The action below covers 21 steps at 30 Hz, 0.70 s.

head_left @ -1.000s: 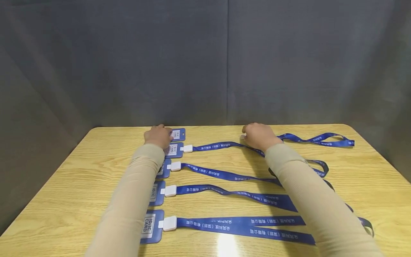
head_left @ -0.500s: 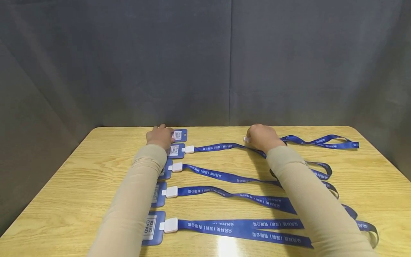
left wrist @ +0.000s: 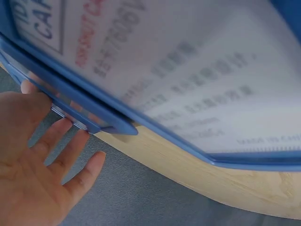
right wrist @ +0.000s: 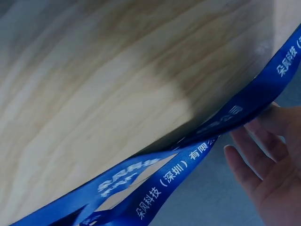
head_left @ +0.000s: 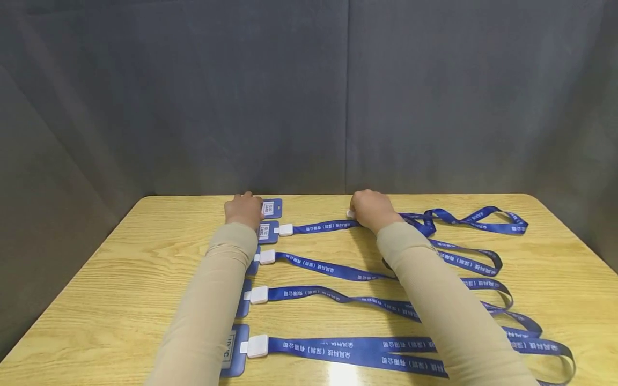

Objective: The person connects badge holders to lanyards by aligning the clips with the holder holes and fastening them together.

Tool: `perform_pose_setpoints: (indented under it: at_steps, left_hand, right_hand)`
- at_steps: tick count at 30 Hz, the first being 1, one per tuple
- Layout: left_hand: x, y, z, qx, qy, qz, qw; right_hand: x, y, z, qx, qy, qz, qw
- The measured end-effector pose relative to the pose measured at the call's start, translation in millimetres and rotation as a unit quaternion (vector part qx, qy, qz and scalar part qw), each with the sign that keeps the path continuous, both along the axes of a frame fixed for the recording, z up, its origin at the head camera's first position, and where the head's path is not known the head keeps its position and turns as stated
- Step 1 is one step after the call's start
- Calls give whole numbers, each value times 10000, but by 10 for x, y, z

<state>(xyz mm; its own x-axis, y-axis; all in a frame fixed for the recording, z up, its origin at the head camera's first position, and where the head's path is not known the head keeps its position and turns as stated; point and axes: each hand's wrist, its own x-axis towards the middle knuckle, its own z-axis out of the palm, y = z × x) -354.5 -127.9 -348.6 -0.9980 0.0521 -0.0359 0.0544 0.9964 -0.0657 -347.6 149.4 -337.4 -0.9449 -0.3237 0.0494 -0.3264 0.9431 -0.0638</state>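
Along the back of the table, my left hand [head_left: 243, 210] holds the left end of a blue ID card holder [head_left: 272, 209], its slotted end pointing right. In the left wrist view the thumb lies over that holder's edge, with fingertips at its far side. A second card holder [left wrist: 188, 94] fills the near part there. My right hand [head_left: 374, 209] pinches a blue lanyard [head_left: 492, 228] near its white clip [head_left: 350, 214], which faces the card holder with a gap between. The lanyard's looped tail trails right, twisted. In the right wrist view the fingertips are partly hidden behind the lanyard ribbon [right wrist: 225, 115].
Several card holders clipped to blue lanyards lie in rows toward me, among them the second-row holder [head_left: 269, 232] and the nearest one [head_left: 236, 351]. My forearms cover parts of these rows. A grey curtain [head_left: 309, 96] stands behind the wooden table [head_left: 120, 279].
My right hand has moved left with the lanyard clip, closer to the far card holder, dragging the tail along. The left hand stays at the card holder; the view has shifted slightly.
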Motion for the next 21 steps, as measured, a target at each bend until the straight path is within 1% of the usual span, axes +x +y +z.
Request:
perform_pose_setpoints:
  at_steps: [3, 7, 10, 13, 17, 21]
  left_hand:
    - [27, 12, 14, 32, 22, 24, 10000]
    - [39, 4, 26, 150, 15, 73, 9999]
    - [46, 5, 32, 191, 27, 57, 9998]
    - [46, 21, 35, 228, 17, 25, 9997]
    - [38, 61, 25, 317, 11, -31, 9995]
    - [18, 81, -3, 356, -21, -30, 9994]
  right_hand:
    - [-17, -83, -5, 36, 4, -8, 10000]
    - [-55, -214, -3, 78, -38, 3, 10000]
    - [-77, -324, 1, 154, -4, 45, 9999]
    - [-84, -431, 3, 285, 123, 159, 9994]
    - [-80, -541, 9, 336, 260, 294, 9987]
    - [-87, -634, 7, 292, 259, 329, 9987]
